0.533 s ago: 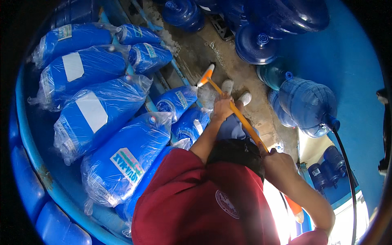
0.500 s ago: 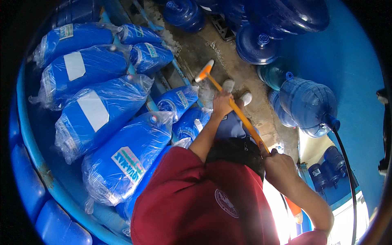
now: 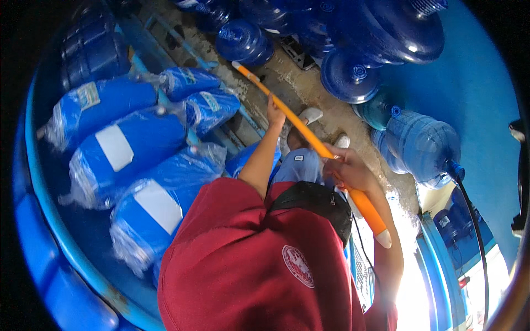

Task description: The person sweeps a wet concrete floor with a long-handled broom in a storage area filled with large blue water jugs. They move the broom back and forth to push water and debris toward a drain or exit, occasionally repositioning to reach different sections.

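My left hand (image 3: 275, 114) is closed round the upper part of an orange long-handled floor tool (image 3: 302, 128). Its narrow orange-and-white head (image 3: 244, 71) is seen nearly edge-on, so whether it carries bristles or a rubber blade cannot be told. Lower on the same handle, in front of my waist, my right hand (image 3: 353, 172) wraps round it with bent fingers. The handle slants from the far left to the near right, and its pale-tipped butt end (image 3: 382, 238) sticks out past my right hand. The head is above the floor close to a blue water bottle (image 3: 244, 43).
Plastic-wrapped blue containers (image 3: 141, 139) lie in rows on my left, beside a blue metal rail (image 3: 55, 220). Large blue water bottles (image 3: 381, 27) crowd the far side. A clear bottle (image 3: 422, 140) lies on the right near a black hose (image 3: 476, 226). The concrete floor (image 3: 309, 91) looks stained.
The tool's head has swung away and to the left and turned edge-on. My right hand has come inward and higher along the handle. My left hand has moved farther out and left.
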Tool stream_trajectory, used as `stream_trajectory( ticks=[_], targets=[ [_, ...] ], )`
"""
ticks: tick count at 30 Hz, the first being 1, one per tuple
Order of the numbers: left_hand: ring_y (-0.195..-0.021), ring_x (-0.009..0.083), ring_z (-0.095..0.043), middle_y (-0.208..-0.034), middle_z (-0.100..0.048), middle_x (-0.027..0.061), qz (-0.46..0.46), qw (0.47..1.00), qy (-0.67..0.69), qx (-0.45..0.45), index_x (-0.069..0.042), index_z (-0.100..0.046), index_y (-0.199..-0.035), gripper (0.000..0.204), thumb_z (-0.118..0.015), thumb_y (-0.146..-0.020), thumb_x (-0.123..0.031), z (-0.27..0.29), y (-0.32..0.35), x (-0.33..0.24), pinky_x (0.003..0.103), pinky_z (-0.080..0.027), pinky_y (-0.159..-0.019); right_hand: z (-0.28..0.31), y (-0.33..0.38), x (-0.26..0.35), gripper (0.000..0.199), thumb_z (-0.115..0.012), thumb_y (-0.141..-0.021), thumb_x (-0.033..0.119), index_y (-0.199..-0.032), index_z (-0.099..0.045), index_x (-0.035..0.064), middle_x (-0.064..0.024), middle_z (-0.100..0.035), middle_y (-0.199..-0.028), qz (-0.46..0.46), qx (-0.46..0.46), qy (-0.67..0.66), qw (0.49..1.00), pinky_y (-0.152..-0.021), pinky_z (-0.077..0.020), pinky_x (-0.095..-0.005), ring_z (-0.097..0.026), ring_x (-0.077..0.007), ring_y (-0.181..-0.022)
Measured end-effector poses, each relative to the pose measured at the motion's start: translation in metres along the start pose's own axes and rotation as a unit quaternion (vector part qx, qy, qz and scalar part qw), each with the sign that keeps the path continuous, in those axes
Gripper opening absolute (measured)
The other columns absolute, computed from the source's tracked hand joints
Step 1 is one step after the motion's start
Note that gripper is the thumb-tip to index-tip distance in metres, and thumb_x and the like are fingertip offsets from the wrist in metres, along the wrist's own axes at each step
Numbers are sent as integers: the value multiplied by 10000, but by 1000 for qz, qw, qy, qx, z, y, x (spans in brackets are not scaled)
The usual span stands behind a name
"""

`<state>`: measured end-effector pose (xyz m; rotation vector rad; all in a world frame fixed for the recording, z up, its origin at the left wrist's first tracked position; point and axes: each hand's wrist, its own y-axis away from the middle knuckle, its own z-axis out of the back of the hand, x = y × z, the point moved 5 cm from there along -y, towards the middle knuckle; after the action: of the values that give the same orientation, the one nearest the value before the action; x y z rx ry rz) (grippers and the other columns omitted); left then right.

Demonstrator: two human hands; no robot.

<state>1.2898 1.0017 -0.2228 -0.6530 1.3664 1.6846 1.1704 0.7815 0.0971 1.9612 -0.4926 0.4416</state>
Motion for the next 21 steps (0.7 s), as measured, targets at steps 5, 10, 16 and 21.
stream_trajectory(
  ticks=[5, 10, 16, 21],
  targets=[
    [-1046, 255, -625, -1253, -533, 95, 239, 922, 304, 14, -155, -337, -1443, 548, -530, -932, -113, 14, 4, 35, 363, -537, -655, -31, -10, -15, 508, -550, -932, 136, -1405, -377, 67, -44, -500, -743, -52, -87, -181, 978, -352, -378, -260, -451, -98, -428],
    [-896, 324, -669, -1119, -572, 132, 224, 956, 134, 136, -119, -451, -1223, 282, -478, -968, -238, -45, 26, 41, 457, -562, -531, -55, 5, -36, 467, -529, -939, 137, -1382, -394, 71, -36, -493, -763, -81, -144, -367, 916, -346, -324, -232, -382, -76, -418],
    [-771, 317, -668, -907, -662, 211, 96, 917, -288, 258, 14, -569, -1159, 500, -606, -828, -359, -123, 64, 78, 443, -534, -747, -54, 52, -69, 189, -506, -961, 165, -1131, -474, 89, -8, -474, -737, -64, -209, -521, 825, -338, -272, -182, -339, -39, -415],
    [-733, 393, -682, -956, -599, 388, -127, 849, -398, 324, 71, -681, -898, 311, -535, -834, -196, -170, 145, 54, 456, -549, -599, -58, 97, -96, 190, -461, -988, 173, -1159, -465, 90, -4, -478, -748, -35, -243, -620, 745, -329, -262, -155, -334, -19, -422]
  ],
)
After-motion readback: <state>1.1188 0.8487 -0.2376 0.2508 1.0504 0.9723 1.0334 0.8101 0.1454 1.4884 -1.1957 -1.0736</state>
